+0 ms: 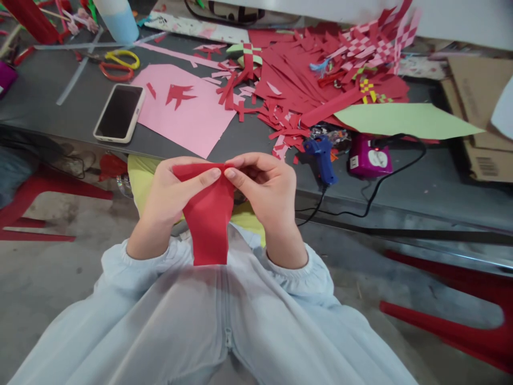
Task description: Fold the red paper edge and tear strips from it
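A strip of red paper (210, 224) hangs down in front of my chest, its upper edge pinched between my two hands. My left hand (172, 187) grips the top left part, thumb lying over the front of the paper. With thumb and finger close beside the other thumb, my right hand (266, 187) holds the top right part. Its remaining fingers are curled. Just beyond the hands lies a pink paper sheet (192, 125), with a red cut-out piece (179, 95) on it.
On the dark table (160, 147) are a phone (119, 113), yellow and red scissors (120, 64), a blue glue gun (321, 158), a purple box (369, 156), a green sheet (401, 118) and piled red paper strips (288, 69). Red stools (36, 200) stand at both sides.
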A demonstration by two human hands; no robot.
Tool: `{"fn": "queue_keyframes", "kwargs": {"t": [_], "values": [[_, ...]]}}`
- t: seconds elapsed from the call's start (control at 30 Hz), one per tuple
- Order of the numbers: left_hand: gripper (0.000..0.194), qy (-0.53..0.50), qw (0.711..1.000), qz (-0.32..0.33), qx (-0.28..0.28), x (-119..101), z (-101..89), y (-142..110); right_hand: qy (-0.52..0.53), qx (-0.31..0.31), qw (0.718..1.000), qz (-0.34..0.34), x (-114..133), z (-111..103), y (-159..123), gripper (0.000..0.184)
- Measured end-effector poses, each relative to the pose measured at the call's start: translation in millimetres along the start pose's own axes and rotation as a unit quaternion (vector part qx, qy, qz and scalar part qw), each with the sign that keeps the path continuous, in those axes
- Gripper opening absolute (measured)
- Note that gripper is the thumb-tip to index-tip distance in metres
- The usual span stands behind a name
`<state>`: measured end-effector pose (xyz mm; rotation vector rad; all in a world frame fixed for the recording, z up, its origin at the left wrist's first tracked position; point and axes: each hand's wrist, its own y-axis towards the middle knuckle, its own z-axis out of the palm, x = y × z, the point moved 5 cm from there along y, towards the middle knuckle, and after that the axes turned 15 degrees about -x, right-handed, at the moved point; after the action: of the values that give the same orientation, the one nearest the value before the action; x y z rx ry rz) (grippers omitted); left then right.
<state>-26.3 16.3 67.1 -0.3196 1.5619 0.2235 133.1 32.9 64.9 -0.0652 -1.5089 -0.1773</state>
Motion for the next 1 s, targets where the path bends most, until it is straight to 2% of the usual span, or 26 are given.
{"fn": "queue_keyframes", "kwargs": {"t": [0.17,0.37,0.7,1.0], "values": [[0.02,0.01,0.999,0.028,-0.034,-4.0,-0.9,-3.2,0.061,0.015,0.998,0.004,-3.2,-1.5,1.2,0.017],[0.018,-0.006,0.997,0.044,-0.055,-6.2,1.1,-5.5,0.084,0.021,0.996,0.02,-7.4,-1.0,0.7,0.022],[0.018,-0.039,0.996,0.033,-0.077,-0.8,2.0,-6.7,0.132,-0.031,0.991,0.022,-10.9,5.3,-1.4,0.021],[0.025,-0.064,0.993,0.034,-0.093,1.2,5.4,-5.1,0.189,-0.052,0.98,0.011,-13.0,7.3,-3.8,0.01]]}}
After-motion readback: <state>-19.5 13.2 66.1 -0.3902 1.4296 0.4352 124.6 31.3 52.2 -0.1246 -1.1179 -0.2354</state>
